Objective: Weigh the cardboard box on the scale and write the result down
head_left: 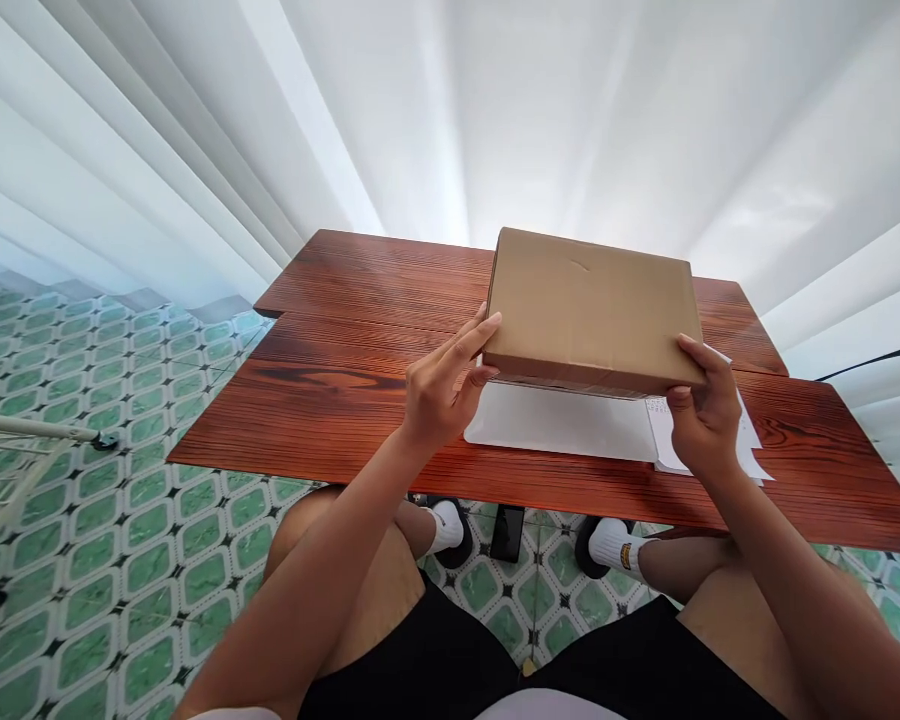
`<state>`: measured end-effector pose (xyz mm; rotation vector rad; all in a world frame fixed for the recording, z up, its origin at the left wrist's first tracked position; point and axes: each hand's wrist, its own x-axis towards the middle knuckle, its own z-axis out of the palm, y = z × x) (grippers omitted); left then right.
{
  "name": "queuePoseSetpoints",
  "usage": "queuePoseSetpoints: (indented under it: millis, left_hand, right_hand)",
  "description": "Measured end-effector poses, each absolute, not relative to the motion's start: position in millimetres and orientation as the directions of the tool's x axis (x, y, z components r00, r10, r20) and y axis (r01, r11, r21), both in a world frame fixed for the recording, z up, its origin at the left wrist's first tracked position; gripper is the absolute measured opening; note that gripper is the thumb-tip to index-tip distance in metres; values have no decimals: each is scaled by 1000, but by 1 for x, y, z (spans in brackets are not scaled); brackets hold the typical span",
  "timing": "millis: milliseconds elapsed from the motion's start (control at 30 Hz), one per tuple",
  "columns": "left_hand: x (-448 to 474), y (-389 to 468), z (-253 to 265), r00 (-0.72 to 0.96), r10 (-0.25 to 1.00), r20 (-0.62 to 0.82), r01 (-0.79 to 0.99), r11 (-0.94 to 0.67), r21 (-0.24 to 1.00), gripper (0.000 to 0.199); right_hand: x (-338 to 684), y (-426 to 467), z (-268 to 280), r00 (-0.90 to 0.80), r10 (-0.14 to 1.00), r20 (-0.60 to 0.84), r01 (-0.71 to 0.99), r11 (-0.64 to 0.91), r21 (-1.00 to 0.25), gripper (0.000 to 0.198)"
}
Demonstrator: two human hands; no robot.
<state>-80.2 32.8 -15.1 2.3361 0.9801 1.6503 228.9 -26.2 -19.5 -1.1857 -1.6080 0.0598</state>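
Observation:
A flat brown cardboard box is held up above the wooden table, tilted slightly, with its broad face towards me. My left hand grips the box's left edge near the front corner, thumb below and fingers along the side. At the front right corner, my right hand pinches the box with its thumb under the edge and fingers on top. Beneath the box lies a white sheet-like item, partly hidden by it. Some papers with small print stick out below my right hand.
The reddish-brown table has a stepped outline. White curtains hang right behind it. A dark phone-like object is on the green tiled floor between my feet. A pale metal rack on casters stands at the left.

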Motion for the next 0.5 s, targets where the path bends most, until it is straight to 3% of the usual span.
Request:
queuePoseSetpoints:
  millis: [167, 500]
  left_hand:
    - [-76, 33, -17, 207, 614, 761, 393, -765, 510, 38]
    - [-68, 31, -24, 251, 654, 714, 352, -749, 562, 36]
  right_hand:
    - [237, -29, -25, 107, 735, 670, 623, 475, -621, 42]
    - [253, -37, -28, 145, 715, 684, 689, 424, -589, 40]
